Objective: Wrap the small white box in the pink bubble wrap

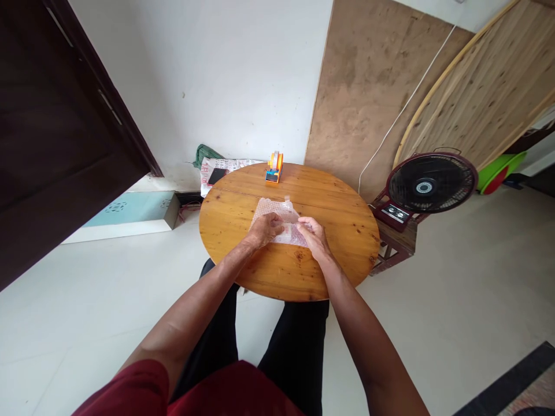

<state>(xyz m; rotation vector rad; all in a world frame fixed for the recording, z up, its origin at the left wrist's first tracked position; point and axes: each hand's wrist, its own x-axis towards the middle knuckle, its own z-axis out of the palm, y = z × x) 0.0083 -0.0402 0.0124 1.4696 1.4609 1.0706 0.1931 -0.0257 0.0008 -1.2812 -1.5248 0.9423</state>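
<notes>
A sheet of clear bubble wrap lies on the round wooden table, partly folded over. Something pale and flat shows in the middle of it, too small to name. My left hand has its fingers bent and pressed together on the left part of the wrap. On the right, my right hand pinches the folded edge between thumb and fingers. A small clear strip sticks up at the wrap's far edge.
An orange tape dispenser stands at the table's far edge. Behind it on the left are a dark phone and a printed sack. To the right, an electric fan sits on a wooden stool.
</notes>
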